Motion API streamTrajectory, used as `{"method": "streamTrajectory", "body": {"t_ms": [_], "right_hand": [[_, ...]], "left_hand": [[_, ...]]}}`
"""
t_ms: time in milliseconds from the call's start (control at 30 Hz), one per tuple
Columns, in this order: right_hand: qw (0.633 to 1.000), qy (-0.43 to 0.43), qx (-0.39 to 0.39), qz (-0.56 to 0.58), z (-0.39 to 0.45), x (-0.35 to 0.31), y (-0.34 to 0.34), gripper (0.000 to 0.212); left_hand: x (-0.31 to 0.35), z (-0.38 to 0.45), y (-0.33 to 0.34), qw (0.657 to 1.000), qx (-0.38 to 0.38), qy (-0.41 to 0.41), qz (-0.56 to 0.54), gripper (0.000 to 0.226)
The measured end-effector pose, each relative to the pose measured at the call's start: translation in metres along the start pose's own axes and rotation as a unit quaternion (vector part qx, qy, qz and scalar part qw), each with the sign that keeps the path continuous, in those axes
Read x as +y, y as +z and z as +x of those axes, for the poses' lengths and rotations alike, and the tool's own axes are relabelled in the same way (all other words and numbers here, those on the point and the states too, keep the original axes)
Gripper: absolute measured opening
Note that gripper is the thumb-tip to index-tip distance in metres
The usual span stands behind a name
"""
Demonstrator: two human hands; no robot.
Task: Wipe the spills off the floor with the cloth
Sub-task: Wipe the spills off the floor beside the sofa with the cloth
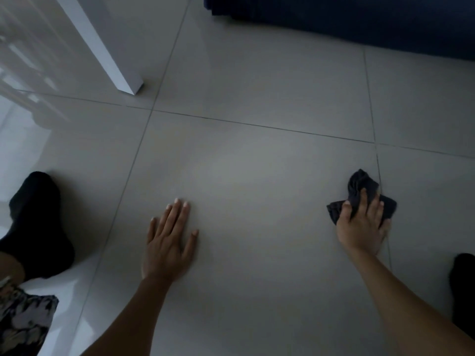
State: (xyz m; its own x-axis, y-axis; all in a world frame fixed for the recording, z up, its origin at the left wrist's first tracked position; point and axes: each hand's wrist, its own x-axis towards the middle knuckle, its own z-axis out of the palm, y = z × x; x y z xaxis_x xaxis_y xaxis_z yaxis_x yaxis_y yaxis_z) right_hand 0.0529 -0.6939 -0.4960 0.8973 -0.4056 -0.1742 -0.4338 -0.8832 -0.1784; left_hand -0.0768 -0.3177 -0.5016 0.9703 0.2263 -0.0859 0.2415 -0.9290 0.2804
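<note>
A dark crumpled cloth lies on the grey tiled floor at the right, over a grout line. My right hand presses down on it, fingers spread over the cloth and gripping it. My left hand rests flat on the tile at lower centre, palm down, fingers apart, holding nothing. No spill shows clearly on the dim, glossy tiles.
A white furniture leg stands on the floor at upper left. Dark blue fabric hangs along the top right. My foot in a black sock sits at left; another dark foot at the right edge.
</note>
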Motion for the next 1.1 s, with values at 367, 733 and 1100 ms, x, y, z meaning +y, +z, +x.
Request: {"method": "streamTrajectory", "body": {"t_ms": [367,733,1100], "right_hand": [[1.000,0.000,-0.013,-0.010,-0.058,-0.067,0.023,0.066],[0.977,-0.211,-0.019,-0.008,-0.122,-0.177,0.055,0.064],[0.886,-0.457,-0.068,-0.047,-0.131,-0.131,0.049,0.061]], "left_hand": [[0.001,0.001,0.000,0.999,0.022,-0.004,-0.028,0.060],[-0.002,0.000,0.002,0.999,0.026,-0.004,-0.023,0.058],[-0.004,0.001,0.003,0.999,0.030,-0.005,-0.012,0.058]]}}
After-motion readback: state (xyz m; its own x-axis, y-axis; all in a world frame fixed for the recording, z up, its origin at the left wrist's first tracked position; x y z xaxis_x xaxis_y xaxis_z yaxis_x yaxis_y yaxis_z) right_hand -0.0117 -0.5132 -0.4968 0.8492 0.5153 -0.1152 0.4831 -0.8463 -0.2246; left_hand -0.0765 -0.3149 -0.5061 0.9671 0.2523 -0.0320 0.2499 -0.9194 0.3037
